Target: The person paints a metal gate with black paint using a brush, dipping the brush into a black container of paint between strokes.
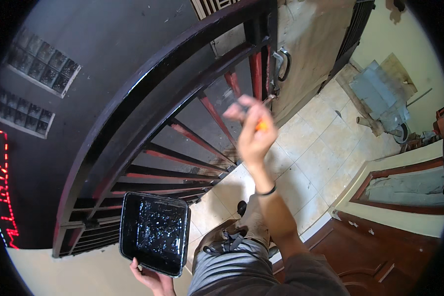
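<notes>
My left hand (155, 282) grips the lower edge of a black rectangular tray (188, 224), whose inside is coated with glossy wet black paint (158, 232). My right hand (256, 140) is raised in front of the gate, its fingers closed around a paintbrush with an orange handle (262, 126). Motion smears the fingers and hides the bristles; whether they touch a bar I cannot tell. The metal gate (148, 81) has a curved black frame and slanting bars, several showing red (213, 111) beside black.
A door handle (284, 64) is fixed beside the gate's bars. Pale tiles (301, 172) cover the floor. Loose boards (380, 93) lean against the far right wall. A brown wooden door (370, 251) stands at the lower right; red lights (2, 192) glow at far left.
</notes>
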The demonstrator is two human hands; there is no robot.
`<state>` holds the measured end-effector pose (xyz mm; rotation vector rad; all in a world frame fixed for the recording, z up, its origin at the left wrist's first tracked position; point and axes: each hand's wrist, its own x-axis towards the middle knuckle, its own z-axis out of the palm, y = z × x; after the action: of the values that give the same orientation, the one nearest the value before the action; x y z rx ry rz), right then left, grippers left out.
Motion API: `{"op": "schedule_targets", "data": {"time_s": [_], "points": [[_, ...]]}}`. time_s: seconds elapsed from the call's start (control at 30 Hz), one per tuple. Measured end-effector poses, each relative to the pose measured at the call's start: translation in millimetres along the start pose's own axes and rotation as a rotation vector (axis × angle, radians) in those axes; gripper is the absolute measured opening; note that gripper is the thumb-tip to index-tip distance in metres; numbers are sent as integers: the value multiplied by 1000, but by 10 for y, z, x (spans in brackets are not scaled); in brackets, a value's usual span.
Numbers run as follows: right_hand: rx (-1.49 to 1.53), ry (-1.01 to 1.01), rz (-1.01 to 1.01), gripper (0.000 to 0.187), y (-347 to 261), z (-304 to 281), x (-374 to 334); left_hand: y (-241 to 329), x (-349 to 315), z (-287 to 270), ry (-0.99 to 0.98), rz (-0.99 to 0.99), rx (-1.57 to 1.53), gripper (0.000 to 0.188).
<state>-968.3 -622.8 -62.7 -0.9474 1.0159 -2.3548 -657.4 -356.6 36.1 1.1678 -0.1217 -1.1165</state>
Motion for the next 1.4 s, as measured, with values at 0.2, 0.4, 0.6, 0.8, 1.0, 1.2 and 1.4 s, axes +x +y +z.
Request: {"op": "schedule_targets", "data": {"time_s": [0.2,0.4,0.6,0.8,1.0,1.2,1.4], "points": [[-85,283,-65,35,-57,-521,1106,-60,-50,118,-50,20,1,66],[-133,123,-19,29,-125,-408,848,-188,-256,553,-66,18,-19,66],[-58,75,-139,26,-465,-502,1378,-403,-436,980,18,71,-37,70],[-367,-199,-298,22,-62,-795,1575,-537,-450,1094,30,32,-54,74],[-346,-237,-330,17,-339,-541,1631,-312,-421,1066,66,81,-42,74],[-191,-216,-493,19,-615,-131,1873,-207,-487,1004,42,88,-28,68],[-401,-320,-305,18,-253,-563,1351,-163,-423,879,30,75,-51,65]]}}
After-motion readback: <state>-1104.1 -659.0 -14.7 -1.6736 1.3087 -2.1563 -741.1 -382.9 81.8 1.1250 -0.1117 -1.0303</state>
